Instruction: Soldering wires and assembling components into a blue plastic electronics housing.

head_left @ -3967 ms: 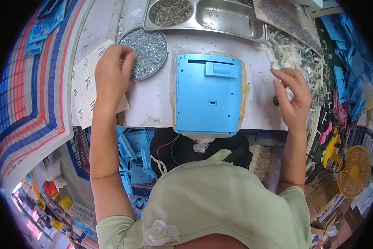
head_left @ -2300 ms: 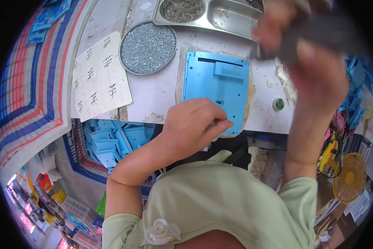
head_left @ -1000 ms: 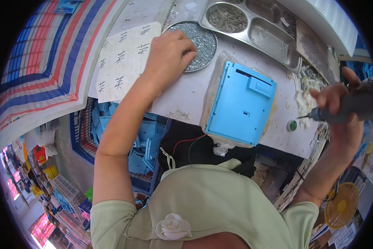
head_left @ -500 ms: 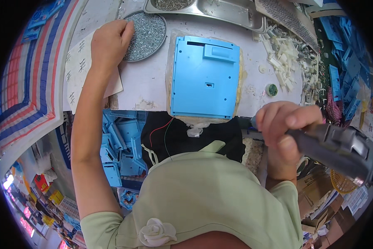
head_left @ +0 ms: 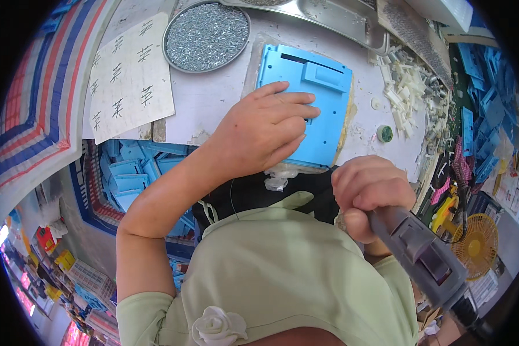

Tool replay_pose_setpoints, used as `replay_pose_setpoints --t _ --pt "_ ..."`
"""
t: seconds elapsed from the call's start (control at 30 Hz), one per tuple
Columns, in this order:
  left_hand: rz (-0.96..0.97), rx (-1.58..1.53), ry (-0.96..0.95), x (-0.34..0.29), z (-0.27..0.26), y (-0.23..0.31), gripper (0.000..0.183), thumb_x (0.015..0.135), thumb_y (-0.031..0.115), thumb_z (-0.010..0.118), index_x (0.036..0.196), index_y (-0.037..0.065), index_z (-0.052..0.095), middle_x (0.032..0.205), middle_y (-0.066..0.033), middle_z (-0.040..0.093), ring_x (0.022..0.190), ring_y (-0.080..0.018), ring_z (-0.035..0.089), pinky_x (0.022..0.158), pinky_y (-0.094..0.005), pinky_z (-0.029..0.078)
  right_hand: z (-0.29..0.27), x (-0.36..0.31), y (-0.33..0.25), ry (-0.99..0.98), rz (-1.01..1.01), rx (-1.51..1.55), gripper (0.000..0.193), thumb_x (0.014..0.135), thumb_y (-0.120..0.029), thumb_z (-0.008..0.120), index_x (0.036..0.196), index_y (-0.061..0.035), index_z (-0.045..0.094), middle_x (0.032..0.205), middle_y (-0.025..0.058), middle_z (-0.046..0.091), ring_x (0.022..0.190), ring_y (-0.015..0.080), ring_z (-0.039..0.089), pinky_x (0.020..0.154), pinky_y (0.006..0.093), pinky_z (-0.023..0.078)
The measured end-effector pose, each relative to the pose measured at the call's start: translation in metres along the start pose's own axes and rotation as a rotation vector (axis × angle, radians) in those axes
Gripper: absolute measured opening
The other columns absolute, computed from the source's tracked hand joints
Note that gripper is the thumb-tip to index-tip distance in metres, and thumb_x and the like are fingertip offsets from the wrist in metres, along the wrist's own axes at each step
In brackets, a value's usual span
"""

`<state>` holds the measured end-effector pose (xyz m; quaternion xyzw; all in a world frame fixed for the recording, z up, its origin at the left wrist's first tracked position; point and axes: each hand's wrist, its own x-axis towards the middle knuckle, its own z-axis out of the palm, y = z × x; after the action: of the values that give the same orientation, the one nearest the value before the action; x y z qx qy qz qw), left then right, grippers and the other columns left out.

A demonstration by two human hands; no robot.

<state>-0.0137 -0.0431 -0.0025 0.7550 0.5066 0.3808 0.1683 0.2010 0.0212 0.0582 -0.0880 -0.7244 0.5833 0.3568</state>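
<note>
A blue plastic casing (head_left: 328,130) lies on a pad on the table in front of me, with a slot and a raised block at its far end. My left hand (head_left: 265,127) rests across its left part, palm down, fingers stretched out; whatever is under the palm is hidden. Wrapped round a dark grey electric screwdriver (head_left: 415,248), my right hand (head_left: 372,187) is close to the casing's near right corner. The tool's thin tip points at that corner; I cannot tell whether it touches.
A round dish of small metal screws (head_left: 207,37) stands at the far left beside a written paper sheet (head_left: 135,75). Far back is a metal tray (head_left: 340,20). White plastic parts (head_left: 401,86) and a small green-topped jar (head_left: 384,134) lie to the right. Blue casings (head_left: 129,173) fill a bin below.
My left hand has moved from the screw dish onto the blue casing. The right hand has brought the screwdriver in leftward to the casing's near corner. The whole view has shifted slightly.
</note>
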Motion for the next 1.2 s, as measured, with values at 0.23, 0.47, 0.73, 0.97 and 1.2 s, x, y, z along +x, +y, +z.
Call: replay_pose_setpoints --t 0.23,0.47,0.73,0.97,1.2 --pt "0.015 -0.009 0.040 -0.001 0.000 -0.002 0.012 0.086 0.006 0.071 0.082 0.006 0.060 0.121 -0.0054 0.072 0.123 -0.0257 0.064 0.109 -0.0522 0.044 -0.020 0.032 0.005 -0.046 -0.147 0.215 0.022 0.080 0.005 0.073 0.089 -0.0022 0.055 0.060 0.0077 0.057 0.048 0.0239 0.057 0.051 0.0368 0.052" --pt "0.007 -0.041 0.034 -0.004 0.004 -0.003 0.013 0.085 0.006 0.072 0.085 0.007 0.059 0.123 -0.0058 0.070 0.124 -0.0259 0.063 0.108 -0.0527 0.045 -0.007 0.037 0.024 -0.088 -0.096 0.105 0.021 0.080 0.003 0.075 0.086 -0.0024 0.055 0.060 0.0073 0.057 0.048 0.0242 0.056 0.051 0.0377 0.052" --pt "0.011 -0.041 0.029 -0.002 0.004 -0.003 0.014 0.085 0.006 0.072 0.086 0.007 0.059 0.123 -0.0067 0.070 0.124 -0.0267 0.063 0.108 -0.0515 0.045 -0.033 0.062 0.035 -0.017 -0.082 0.054 0.021 0.084 -0.002 0.073 0.090 -0.0067 0.053 0.061 0.0055 0.056 0.050 0.0241 0.057 0.055 0.0389 0.053" --pt "-0.023 -0.051 -0.004 -0.001 -0.001 -0.008 0.015 0.084 0.006 0.073 0.085 0.007 0.058 0.125 -0.0065 0.070 0.125 -0.0259 0.063 0.108 -0.0501 0.044 -0.041 0.077 0.044 -0.150 -0.064 0.111 0.022 0.082 -0.004 0.074 0.083 -0.0073 0.052 0.061 0.0067 0.058 0.052 0.0229 0.059 0.057 0.0374 0.055" --pt "-0.057 -0.041 -0.034 0.000 -0.003 -0.003 0.014 0.085 0.007 0.071 0.083 0.008 0.058 0.127 -0.0042 0.069 0.126 -0.0232 0.062 0.108 -0.0469 0.044 -0.058 0.114 0.060 0.044 -0.105 0.144 0.020 0.093 -0.013 0.063 0.086 -0.0100 0.045 0.058 0.0018 0.049 0.052 0.0149 0.045 0.054 0.0340 0.043"
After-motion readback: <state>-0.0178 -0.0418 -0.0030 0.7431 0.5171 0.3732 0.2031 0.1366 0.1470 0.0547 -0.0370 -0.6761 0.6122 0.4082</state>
